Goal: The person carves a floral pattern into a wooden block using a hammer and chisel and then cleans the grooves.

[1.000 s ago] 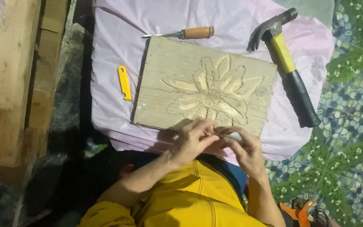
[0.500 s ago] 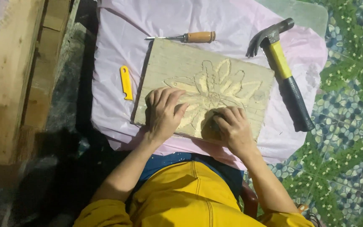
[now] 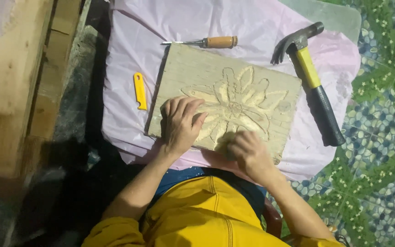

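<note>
Hands at work on a carved wooden board (image 3: 252, 87) lying across pink sheeting (image 3: 129, 68): the left hand (image 3: 179, 121) presses flat and spread at its near-left corner, the right hand (image 3: 248, 151) curls closed over the flower relief's lower edge, its contents hidden.

By our left hand (image 3: 179, 123) we see a pale wood board (image 3: 193, 68) carved with a flower, a yellow cutter (image 3: 139, 90) beside it on pink cloth (image 3: 129, 41); beyond our right hand (image 3: 248, 153), a yellow-and-black hammer (image 3: 312, 82).
</note>
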